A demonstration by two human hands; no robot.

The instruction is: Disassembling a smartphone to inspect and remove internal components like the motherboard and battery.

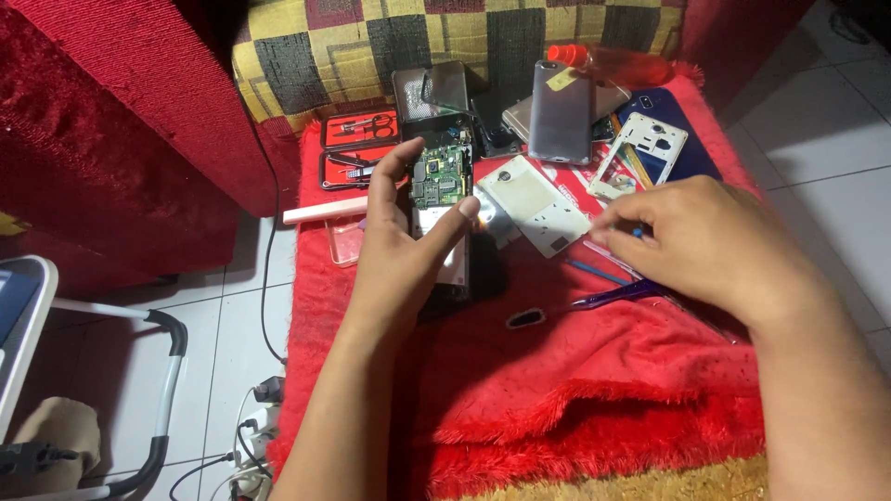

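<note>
An opened phone [442,199], its green circuit board exposed, is gripped by the left hand [401,243], with the thumb laid across the right edge and the fingers curled round the left edge; the phone is held just above the red fleece cloth [575,371] covering the worktop. The right hand [705,243] is closed in a pinch over a thin blue-tipped tool [637,232], knuckles upward, to the right of the phone. A white back cover [536,206] is seen between the hands. A purple pen [620,295] lies below the right hand, and a grey phone [561,111] rests farther back.
</note>
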